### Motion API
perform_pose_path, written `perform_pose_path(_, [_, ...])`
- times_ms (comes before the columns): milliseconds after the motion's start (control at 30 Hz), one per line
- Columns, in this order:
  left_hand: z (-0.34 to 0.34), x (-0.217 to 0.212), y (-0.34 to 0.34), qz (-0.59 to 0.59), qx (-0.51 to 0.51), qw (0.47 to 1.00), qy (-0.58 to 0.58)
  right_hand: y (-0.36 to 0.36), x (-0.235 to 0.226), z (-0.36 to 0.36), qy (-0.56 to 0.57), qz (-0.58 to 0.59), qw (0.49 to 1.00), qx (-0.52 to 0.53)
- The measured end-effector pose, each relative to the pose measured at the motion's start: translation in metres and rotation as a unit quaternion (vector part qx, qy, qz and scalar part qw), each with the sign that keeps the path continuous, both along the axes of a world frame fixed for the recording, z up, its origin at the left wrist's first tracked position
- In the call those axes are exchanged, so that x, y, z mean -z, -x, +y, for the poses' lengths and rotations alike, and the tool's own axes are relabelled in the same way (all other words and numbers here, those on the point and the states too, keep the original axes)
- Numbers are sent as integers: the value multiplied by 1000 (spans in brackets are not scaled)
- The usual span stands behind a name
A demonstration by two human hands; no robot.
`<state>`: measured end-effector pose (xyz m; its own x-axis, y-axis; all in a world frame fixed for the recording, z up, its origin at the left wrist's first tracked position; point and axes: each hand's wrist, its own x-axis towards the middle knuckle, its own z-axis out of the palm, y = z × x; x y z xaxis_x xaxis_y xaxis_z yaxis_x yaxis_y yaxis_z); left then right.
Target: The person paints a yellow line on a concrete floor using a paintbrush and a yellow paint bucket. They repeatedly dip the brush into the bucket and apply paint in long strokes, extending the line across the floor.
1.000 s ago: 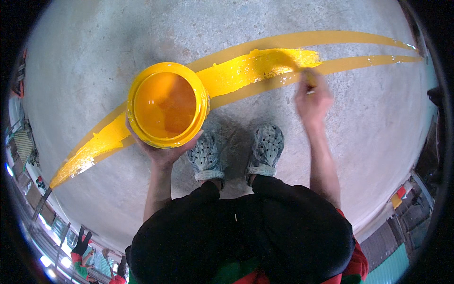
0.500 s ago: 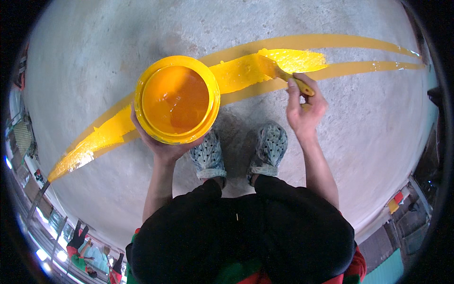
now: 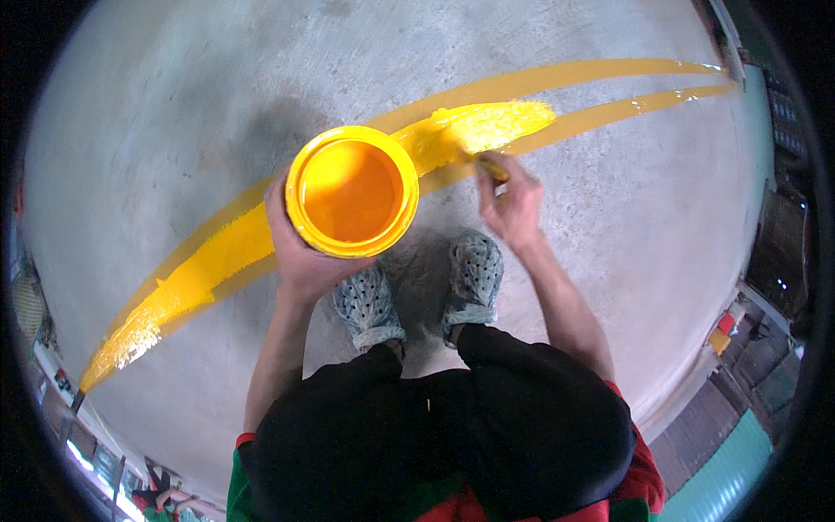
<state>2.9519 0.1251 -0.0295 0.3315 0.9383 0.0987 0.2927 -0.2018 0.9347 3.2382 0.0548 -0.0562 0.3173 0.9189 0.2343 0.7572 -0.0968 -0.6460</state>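
Observation:
My left hand [image 3: 300,259] is wrapped round the side of a yellow paint bucket [image 3: 409,204], holding it upright above the floor, mouth up, with orange-yellow paint [image 3: 348,204] inside. In my right hand [image 3: 515,207] is a paintbrush [image 3: 496,170], gripped by its yellow handle. Motion blurs the bristles, which are low over the wet yellow stripe [image 3: 500,123]. That stripe runs in a curve between two flat ochre strips [image 3: 600,116]. The bucket and my left hand hide part of it.
My feet, in patterned clogs [image 3: 476,271] with holes, stand on the grey concrete floor [image 3: 217,113] just on the near side of the stripe. Red and yellow items [image 3: 722,332] lie at the far right edge. Another person [image 3: 156,500] shows at the lower left rim.
My right hand has drawn the brush left and nearer to me, toward the bucket. The bucket sits slightly farther right in view. The whole view has shifted a little.

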Motion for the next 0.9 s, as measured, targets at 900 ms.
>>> perform_pose_path(900, [32, -3, -228, 127, 203, 965, -112, -212, -62, 21, 102, 574, 810, 58])
